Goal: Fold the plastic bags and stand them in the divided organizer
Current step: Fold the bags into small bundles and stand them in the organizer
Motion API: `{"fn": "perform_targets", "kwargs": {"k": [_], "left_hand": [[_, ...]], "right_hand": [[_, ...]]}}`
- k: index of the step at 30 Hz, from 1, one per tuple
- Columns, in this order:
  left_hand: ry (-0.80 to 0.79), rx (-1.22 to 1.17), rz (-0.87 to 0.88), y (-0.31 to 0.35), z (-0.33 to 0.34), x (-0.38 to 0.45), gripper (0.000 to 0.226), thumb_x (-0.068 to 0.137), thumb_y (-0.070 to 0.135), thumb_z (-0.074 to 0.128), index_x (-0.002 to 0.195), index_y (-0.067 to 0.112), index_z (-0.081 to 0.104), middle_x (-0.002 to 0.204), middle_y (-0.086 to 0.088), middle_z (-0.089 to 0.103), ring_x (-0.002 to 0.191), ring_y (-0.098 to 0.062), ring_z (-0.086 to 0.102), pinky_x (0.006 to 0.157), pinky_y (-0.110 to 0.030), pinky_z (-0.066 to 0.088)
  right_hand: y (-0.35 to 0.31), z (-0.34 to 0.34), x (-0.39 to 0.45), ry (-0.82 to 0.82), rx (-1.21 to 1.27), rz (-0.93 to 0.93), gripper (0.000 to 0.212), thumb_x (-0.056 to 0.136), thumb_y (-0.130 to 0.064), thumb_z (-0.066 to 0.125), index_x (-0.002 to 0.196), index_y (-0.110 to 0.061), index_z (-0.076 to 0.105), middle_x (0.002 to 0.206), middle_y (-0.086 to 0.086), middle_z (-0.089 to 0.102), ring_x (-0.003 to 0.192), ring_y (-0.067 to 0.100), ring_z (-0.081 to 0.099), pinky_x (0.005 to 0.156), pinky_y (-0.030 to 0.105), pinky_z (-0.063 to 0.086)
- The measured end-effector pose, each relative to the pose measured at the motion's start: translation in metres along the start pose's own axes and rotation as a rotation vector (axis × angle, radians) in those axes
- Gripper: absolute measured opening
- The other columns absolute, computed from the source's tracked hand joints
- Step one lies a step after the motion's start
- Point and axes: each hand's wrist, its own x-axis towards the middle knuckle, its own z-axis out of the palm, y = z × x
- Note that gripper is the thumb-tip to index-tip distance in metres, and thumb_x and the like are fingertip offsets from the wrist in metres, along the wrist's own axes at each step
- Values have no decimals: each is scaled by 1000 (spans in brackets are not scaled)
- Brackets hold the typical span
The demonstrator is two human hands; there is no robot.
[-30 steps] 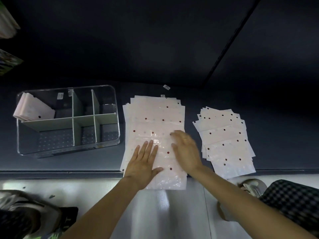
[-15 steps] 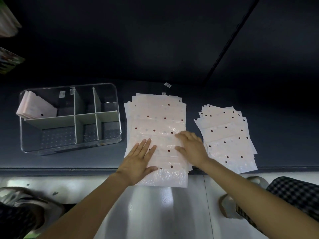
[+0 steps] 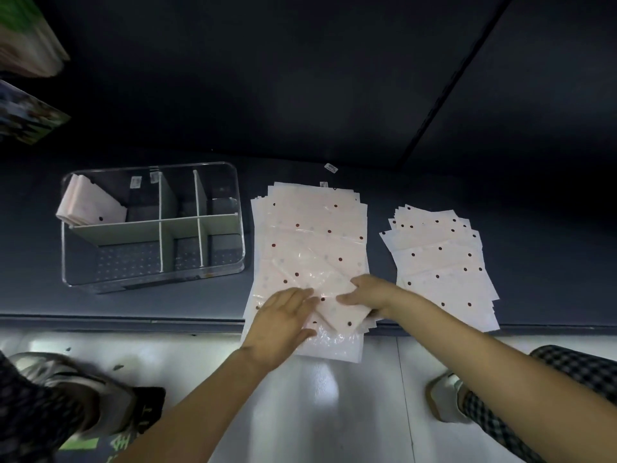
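Note:
A stack of pale pink plastic bags [image 3: 310, 228] with dark red dots lies on the dark surface, its near end hanging over the edge. My left hand [image 3: 283, 319] presses flat on the top bag near its lower end. My right hand [image 3: 370, 292] pinches the top bag's lower right corner, which is lifted and turned toward the middle. A clear divided organizer [image 3: 153, 282] stands to the left; one folded bag [image 3: 90, 205] leans in its back left compartment.
A second, smaller pile of dotted bags [image 3: 440, 262] lies to the right of the main stack. Small paper labels [image 3: 331, 168] sit behind the stack. The surface's front edge [image 3: 117, 320] runs just below the organizer. My shoes and checked trousers show below.
My right hand slid from the bag's middle to its lower right corner and lifted it inward. My left hand shifted slightly lower and stays pressed on the bag.

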Motion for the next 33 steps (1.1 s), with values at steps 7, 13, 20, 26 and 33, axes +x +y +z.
{"fn": "perform_targets", "kwargs": {"k": [7, 13, 20, 26, 33], "left_hand": [[158, -71, -97, 4, 7, -15, 32, 56, 9, 88, 85, 15, 75, 86, 4, 72, 75, -18, 67, 65, -23, 54], [91, -290, -365, 1, 12, -14, 15, 93, 18, 59, 91, 9, 70, 93, 4, 67, 87, -16, 51, 69, -21, 36], [159, -551, -725, 4, 20, -4, 32, 93, 19, 57, 62, 16, 49, 74, 10, 49, 85, -17, 39, 62, -20, 25], [237, -566, -929, 7, 17, 5, 12, 87, 19, 65, 95, 11, 60, 108, -1, 46, 94, -20, 53, 72, -25, 39], [-27, -125, -249, 8, 16, 1, 51, 99, 27, 45, 145, 9, 33, 157, -9, 18, 145, -26, 14, 120, -35, 7]], "right_hand": [[44, 37, -19, 10, 337, -7, 18, 96, -24, 53, 105, -9, 59, 98, 5, 63, 93, 19, 61, 73, 28, 56], [53, 12, -13, 188, -377, -574, 52, 82, 8, 52, 126, -20, 52, 117, -16, 50, 105, 7, 40, 88, 6, 32], [20, 35, 18, 265, -136, -425, 16, 86, -20, 67, 86, -7, 58, 72, 7, 57, 76, 15, 49, 65, 23, 37], [7, 41, 33, 348, -191, -274, 12, 84, -23, 69, 83, -16, 59, 97, 7, 69, 82, 16, 56, 71, 25, 40], [2, 41, 36, 359, -206, -222, 20, 81, -24, 71, 87, -6, 65, 98, 10, 69, 88, 25, 61, 83, 33, 47]]}}
